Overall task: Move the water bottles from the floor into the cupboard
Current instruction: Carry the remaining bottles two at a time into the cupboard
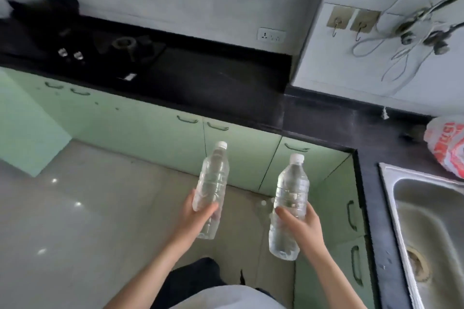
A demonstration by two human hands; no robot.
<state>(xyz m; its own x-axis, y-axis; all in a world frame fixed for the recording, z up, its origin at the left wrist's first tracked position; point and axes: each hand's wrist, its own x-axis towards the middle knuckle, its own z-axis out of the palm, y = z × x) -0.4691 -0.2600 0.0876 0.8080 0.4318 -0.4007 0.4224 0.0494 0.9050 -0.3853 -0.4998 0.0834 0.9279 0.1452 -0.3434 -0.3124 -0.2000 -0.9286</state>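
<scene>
Here left hand [192, 219] wraps fingers round the ribbed clear-plastic left bottle [213, 178], right hand [303, 223] likewise the right bottle [292, 188].

One wide-angle camera sat on the person's head and faced forward and steeply down into a kitchen corner. The left hand [198, 218] and right hand [305, 223] lay nearest the lens, low in frame. The cupboard doors [150, 133], countertop [213, 88] and sink [426, 208] curved around them farther off.
</scene>
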